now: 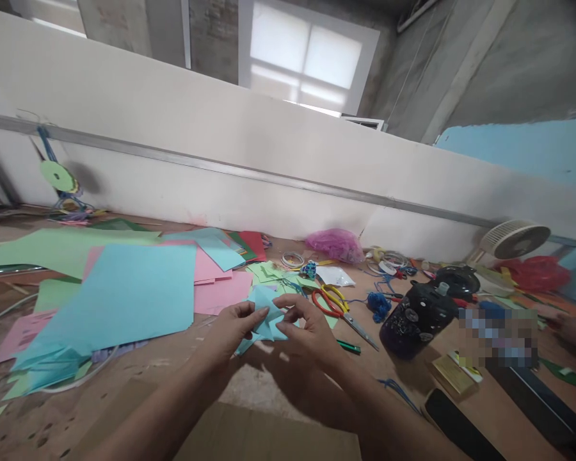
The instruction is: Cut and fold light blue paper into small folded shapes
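A small piece of folded light-blue paper [264, 326] is held up over the table between both hands. My left hand [240, 323] pinches its left side, thumb on top. On the right side, my right hand [310, 326] has its fingers curled around the paper's edge. Scissors with red and yellow handles [333, 299] lie just beyond my right hand, blades pointing to the lower right. A green cutter [349, 347] rests beside that hand. To the left are large light-blue sheets [139, 294] over pink sheets [221, 294].
A dark jug [415, 320] stands at right, near a blue yarn ball [379, 306] and a gold box [455, 374]. Behind lie a pink plastic bag [336, 244] and a white fan [516, 240]. Another person's hand [573, 330] shows at far right. Cardboard [269, 432] lies in front.
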Tool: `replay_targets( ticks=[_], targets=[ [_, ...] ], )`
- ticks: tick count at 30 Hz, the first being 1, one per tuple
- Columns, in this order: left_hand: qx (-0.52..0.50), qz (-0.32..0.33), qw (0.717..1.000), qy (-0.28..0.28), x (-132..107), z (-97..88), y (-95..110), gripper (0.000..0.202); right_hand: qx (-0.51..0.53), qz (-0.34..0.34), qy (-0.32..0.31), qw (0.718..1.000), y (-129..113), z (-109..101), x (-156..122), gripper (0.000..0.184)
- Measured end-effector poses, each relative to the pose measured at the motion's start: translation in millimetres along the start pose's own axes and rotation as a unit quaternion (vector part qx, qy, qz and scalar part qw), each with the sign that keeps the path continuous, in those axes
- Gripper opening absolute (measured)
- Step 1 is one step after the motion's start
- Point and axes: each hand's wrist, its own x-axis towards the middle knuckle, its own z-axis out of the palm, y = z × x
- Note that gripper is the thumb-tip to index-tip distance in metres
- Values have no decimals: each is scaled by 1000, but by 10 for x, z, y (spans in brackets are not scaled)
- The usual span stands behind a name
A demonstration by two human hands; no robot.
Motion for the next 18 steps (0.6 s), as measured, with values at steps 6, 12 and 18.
replay_targets(
  ticks=[6,12,18],
  targets=[
    [-47,-71,996,8,-170,99,56,39,-93,-93,-42,990,-128,2,-6,17],
    [-35,-33,999,-25,-115,35,30,30,-111,-87,-21,990,-137,-4,-24,10],
    [-3,-14,998,-60,-99,-19,91,21,-127,-89,-24,988,-140,-27,-53,12]
  ],
)
